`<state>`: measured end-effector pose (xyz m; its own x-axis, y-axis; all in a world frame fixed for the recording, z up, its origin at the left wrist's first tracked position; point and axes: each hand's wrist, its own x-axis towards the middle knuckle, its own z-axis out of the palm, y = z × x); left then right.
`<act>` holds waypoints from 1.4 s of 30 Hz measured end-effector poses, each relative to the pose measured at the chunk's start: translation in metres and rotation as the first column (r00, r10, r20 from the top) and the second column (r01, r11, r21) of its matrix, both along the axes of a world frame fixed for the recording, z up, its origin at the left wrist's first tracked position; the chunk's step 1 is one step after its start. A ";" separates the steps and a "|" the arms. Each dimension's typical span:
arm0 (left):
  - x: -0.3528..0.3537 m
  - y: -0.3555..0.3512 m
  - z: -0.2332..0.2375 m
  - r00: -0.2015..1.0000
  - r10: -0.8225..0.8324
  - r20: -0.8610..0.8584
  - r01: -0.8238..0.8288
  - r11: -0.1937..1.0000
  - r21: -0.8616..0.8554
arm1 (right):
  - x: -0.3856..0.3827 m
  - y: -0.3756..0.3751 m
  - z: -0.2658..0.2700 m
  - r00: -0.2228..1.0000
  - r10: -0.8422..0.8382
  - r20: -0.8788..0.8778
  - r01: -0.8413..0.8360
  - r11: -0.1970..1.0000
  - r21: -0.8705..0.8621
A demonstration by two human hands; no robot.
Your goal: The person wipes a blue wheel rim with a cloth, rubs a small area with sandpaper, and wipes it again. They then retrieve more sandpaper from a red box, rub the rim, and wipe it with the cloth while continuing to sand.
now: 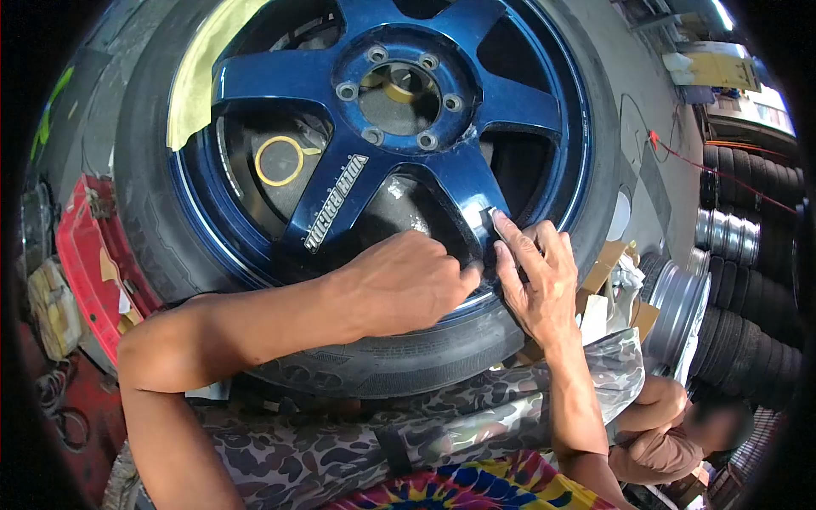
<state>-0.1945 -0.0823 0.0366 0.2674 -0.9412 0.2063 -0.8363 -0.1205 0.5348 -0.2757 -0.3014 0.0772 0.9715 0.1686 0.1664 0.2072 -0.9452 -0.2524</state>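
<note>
A glossy blue alloy wheel [416, 159] with a black tyre [586, 187] lies face up before me. One spoke bears silver raised lettering [335, 204]. Pale yellow masking tape [192, 110] covers part of the upper-left rim, and a tape roll [257, 160] sits in a gap between spokes. My left hand [412, 285] is curled closed over the near rim; whatever its fingers hold is hidden. At the lower-right spoke, my right hand [540, 272] has its fingers closed together, with a small pale bit at the fingertips touching the blue surface. I cannot make out what that is.
A red plastic part [85, 263] stands at the left. On the right are an open cardboard box [605, 276], a silver rim [676, 306] and stacked tyres [739, 340]. A red cord [722, 168] crosses there. Another person [659, 450] sits at lower right.
</note>
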 end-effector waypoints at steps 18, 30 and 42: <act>0.007 0.005 -0.009 0.997 -0.008 -0.080 -0.003 0.991 -0.130 | 0.006 0.005 -0.003 0.984 0.165 -0.072 -0.173 0.978 -0.118; 0.007 0.002 -0.014 1.000 0.010 -0.024 -0.014 0.984 -0.179 | 0.010 0.006 -0.005 0.987 0.129 -0.092 -0.138 0.986 -0.098; 0.006 0.002 -0.019 0.997 0.069 -0.029 -0.074 0.968 -0.242 | 0.009 0.006 -0.006 0.990 0.127 -0.064 -0.135 0.981 -0.137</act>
<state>-0.1888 -0.0802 0.0176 0.3383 -0.8422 0.4198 -0.8192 -0.0440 0.5718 -0.2667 -0.2951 0.0708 0.9465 0.3130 0.0787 0.3211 -0.9377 -0.1330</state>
